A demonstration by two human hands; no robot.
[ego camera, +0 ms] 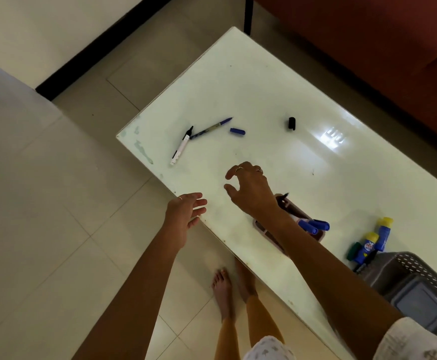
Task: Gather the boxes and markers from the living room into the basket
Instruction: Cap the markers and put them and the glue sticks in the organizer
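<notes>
On the white glass table (264,81) lie an uncapped white marker with a black tip (181,146), an uncapped blue marker (211,128), a loose blue cap (237,131) and a loose black cap (291,123). My right hand (250,189) hovers over the table with curled fingers, holding nothing, short of the markers. My left hand (186,216) is spread open at the table's near edge. A pink box (294,211) under my right forearm holds two blue markers (313,226) and a black one. The grey perforated basket (420,287) stands at the lower right.
Two small blue bottles with yellow caps (373,239) and a dark green item lie beside the basket. A red-brown sofa (381,48) runs along the table's far side. Tiled floor and my bare feet (224,289) are below the near edge.
</notes>
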